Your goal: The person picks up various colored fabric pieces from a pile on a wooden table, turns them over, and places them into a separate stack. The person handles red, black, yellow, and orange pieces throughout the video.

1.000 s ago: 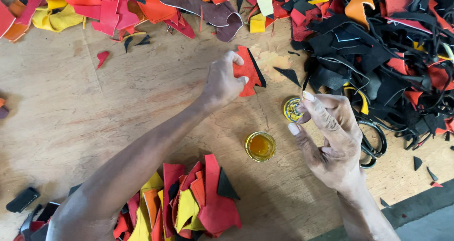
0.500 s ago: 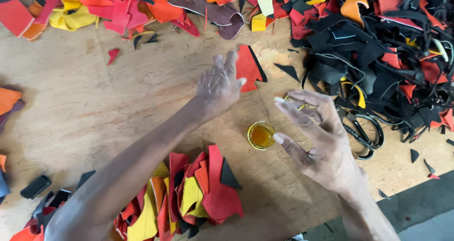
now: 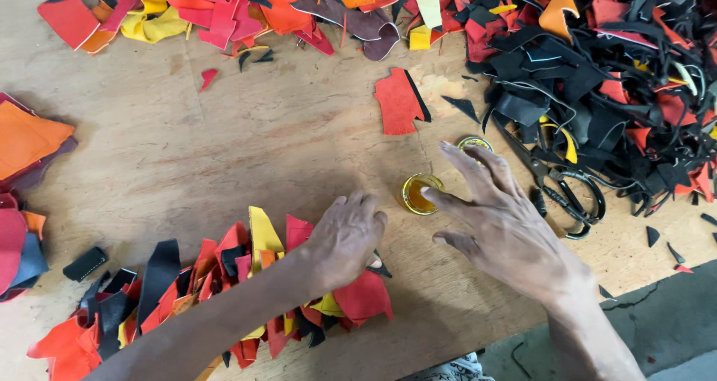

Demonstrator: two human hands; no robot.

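Note:
My left hand (image 3: pixel 345 240) rests palm down on the right end of a string of red, yellow, orange and black leather pieces (image 3: pixel 216 280) near the table's front edge. My right hand (image 3: pixel 499 218) hovers with fingers spread, holding nothing, just right of a small round pot of yellow glue (image 3: pixel 418 193). The pot's lid (image 3: pixel 473 143) lies beyond my fingertips. A flat red leather piece (image 3: pixel 397 101) lies alone on the wooden table (image 3: pixel 224 149), farther back.
Black-handled scissors (image 3: pixel 562 186) lie right of my right hand, at the edge of a big heap of black and red scraps (image 3: pixel 612 75). More coloured scraps (image 3: pixel 246 7) line the back. Orange and red sheets (image 3: pixel 26 142) are stacked at the left. The table's front edge (image 3: pixel 523 329) is close.
My left hand has pulled back from the red piece at mid-table down onto the string of pieces. My right hand has shifted slightly, fingers still spread by the glue pot.

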